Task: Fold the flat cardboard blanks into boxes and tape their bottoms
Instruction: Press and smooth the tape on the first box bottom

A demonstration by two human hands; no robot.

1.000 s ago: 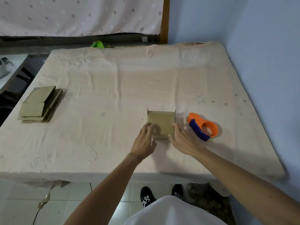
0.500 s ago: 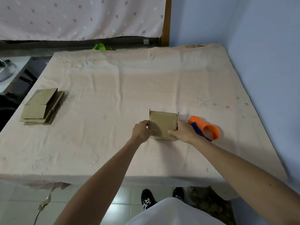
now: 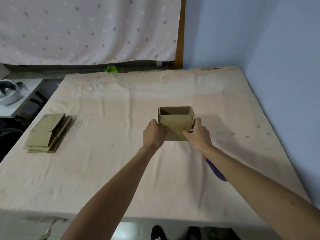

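A small brown cardboard box (image 3: 174, 125) stands upright in the middle of the cloth-covered table (image 3: 103, 170), its open top facing away and up. My left hand (image 3: 153, 134) grips its left side and my right hand (image 3: 197, 134) grips its right side, thumb on the near face. A stack of flat cardboard blanks (image 3: 48, 134) lies at the table's left edge. The tape dispenser (image 3: 215, 168) lies under my right forearm; only its blue part shows.
A blue wall runs close along the table's right side. A spotted curtain hangs behind the far edge, with a green object (image 3: 112, 69) below it. A grey appliance (image 3: 10, 92) sits off to the far left. My shoes (image 3: 174, 233) show below the near edge.
Both hands closed on the box's sides and carried it farther from me across the table, with the open top now showing. My right forearm now covers most of the tape dispenser.
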